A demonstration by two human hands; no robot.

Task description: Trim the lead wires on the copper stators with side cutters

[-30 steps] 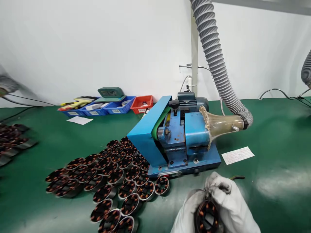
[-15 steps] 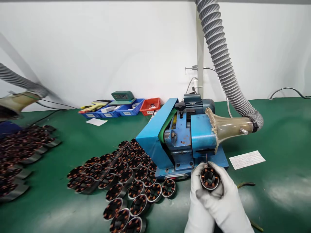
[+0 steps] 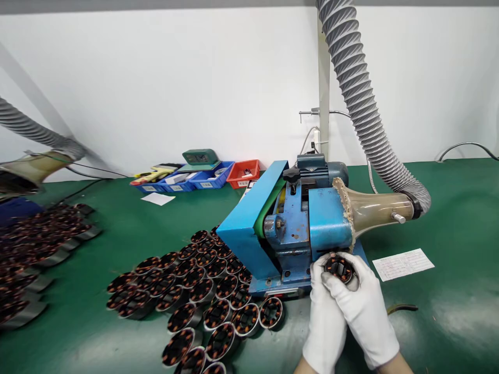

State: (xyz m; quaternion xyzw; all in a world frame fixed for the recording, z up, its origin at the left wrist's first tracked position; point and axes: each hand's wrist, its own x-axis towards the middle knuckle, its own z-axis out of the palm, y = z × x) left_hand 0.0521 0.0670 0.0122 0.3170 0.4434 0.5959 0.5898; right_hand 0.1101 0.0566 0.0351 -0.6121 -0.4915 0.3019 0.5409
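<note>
A motor stator [image 3: 338, 268], a dark ring with copper windings inside, is gripped between my two white-gloved hands. My left hand [image 3: 325, 306] wraps its left side, and my right hand [image 3: 360, 298] closes round its right side with the thumb across the front. Both hands are just in front of the blue belt grinder [image 3: 290, 223], by its right-hand cover [image 3: 330, 221]. Whether the stator touches the machine I cannot tell. Many similar stators [image 3: 218, 314] stand on the green table left of the grinder.
A grey ribbed hose [image 3: 362, 93] joins a tan funnel [image 3: 384, 210] on the grinder's right. A paper slip [image 3: 403, 264] and a dark-handled tool [image 3: 402, 308] lie to the right. Blue bins [image 3: 210, 179] and a red bin [image 3: 244, 174] stand behind. More stators [image 3: 42, 244] lie far left.
My hands have lifted the stator forward, closer to the grinder's cover, and the stator has tilted. The whole view has shifted slightly.
</note>
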